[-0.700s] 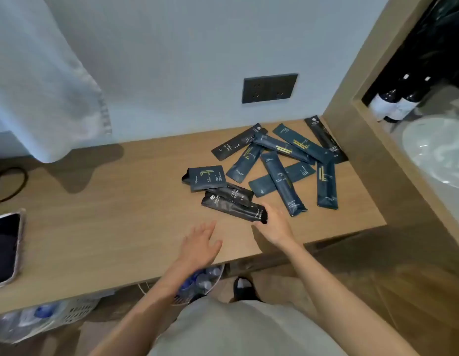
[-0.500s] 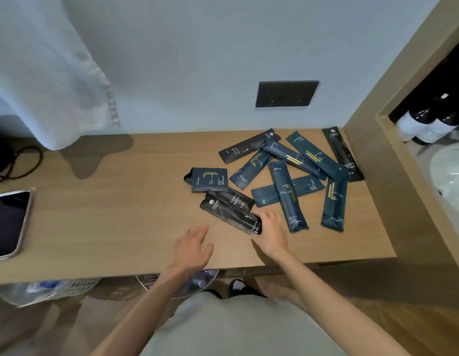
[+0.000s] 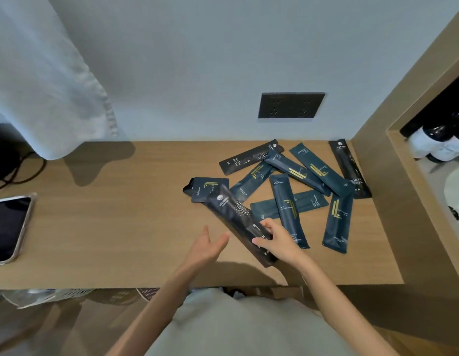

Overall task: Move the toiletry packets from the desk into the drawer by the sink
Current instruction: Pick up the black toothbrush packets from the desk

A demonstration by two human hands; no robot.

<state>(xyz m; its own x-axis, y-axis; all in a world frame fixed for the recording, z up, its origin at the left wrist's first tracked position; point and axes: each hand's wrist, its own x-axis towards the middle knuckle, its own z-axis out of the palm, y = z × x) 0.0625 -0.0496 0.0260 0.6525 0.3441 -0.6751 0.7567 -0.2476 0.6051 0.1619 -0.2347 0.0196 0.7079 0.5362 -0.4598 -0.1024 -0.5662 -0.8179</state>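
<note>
Head view: the wooden bench [image 3: 107, 227] runs along a pale wall with a dark double socket [image 3: 291, 105]. A white cloth [image 3: 48, 73] hangs over the rear left corner, with a black cable [image 3: 20, 168] under it. A phone [image 3: 7, 227] lies at the left edge. Past the right edge, two dark bottles [image 3: 441, 145] stand in a niche beside a white basin [image 3: 457, 194].

The loose packets [image 3: 313, 173] lie criss-crossed in the right rear part of the bench, most of them teal, with one black one [image 3: 249, 158] at the back and another [image 3: 349, 168] against the right edge. A square sachet [image 3: 210, 186] lies at the pile's left.

My right grip [image 3: 279, 242] is clasped round the near end of a black toothbrush packet [image 3: 233, 217], thumb on top and fingers underneath. I cannot tell whether a second packet is stacked below it. My left grip [image 3: 206, 249] is released, fingers straight, just beside the packet's left side; I cannot tell if it touches.

The packet is near the bench's front edge. Its long axis runs diagonally, with the logo end towards the rear left, overlapping the sachet in this view.
</note>
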